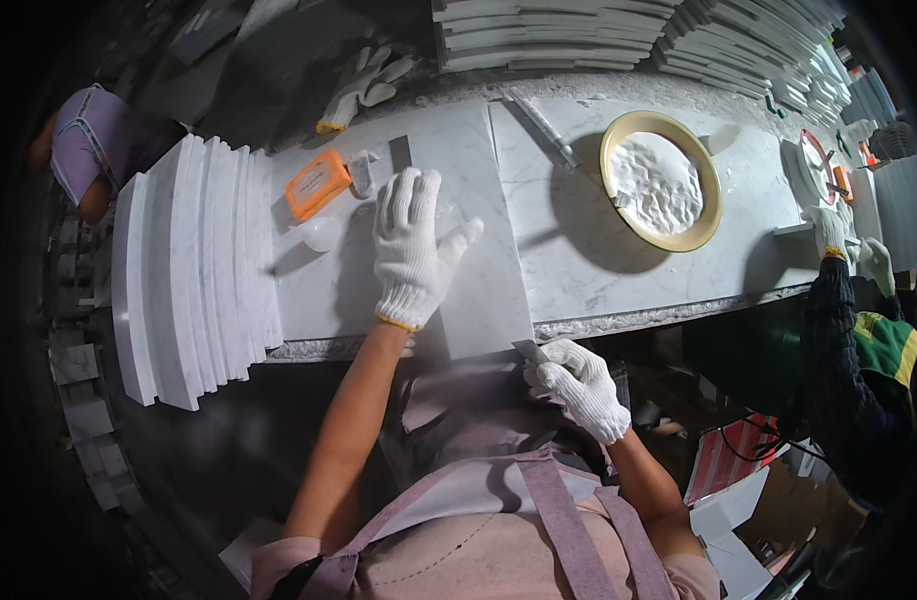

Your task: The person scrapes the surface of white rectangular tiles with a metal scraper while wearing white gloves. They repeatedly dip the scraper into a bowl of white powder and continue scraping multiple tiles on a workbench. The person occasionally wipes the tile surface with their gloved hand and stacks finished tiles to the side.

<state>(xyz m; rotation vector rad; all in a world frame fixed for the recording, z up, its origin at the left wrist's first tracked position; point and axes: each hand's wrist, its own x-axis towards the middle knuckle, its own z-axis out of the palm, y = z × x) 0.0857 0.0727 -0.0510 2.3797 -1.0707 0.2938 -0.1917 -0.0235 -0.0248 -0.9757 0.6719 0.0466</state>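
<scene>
My left hand [415, 245], in a white knitted glove, lies flat on a pale marble tile [478, 310] with its fingers apart. At the tile's near edge my right hand [583, 388], gloved the same way, is closed around a small flat grey scraper blade [527, 350]. The blade's tip meets or comes very close to the tile's front corner. Just beyond my left fingertips lies a dark grey strip [400, 152]. An orange soft packet [317, 184] and a small grey block [360, 175] are left of it.
A stack of marble tiles [193, 270] stands at the left, more stacks [548, 35] at the back. A yellow-rimmed bowl [713, 190] holds white paste or powder. Nearby lie a long narrow tool [543, 128] and a spare glove [358, 92]. A co-worker's gloved hand [828, 228] is at right.
</scene>
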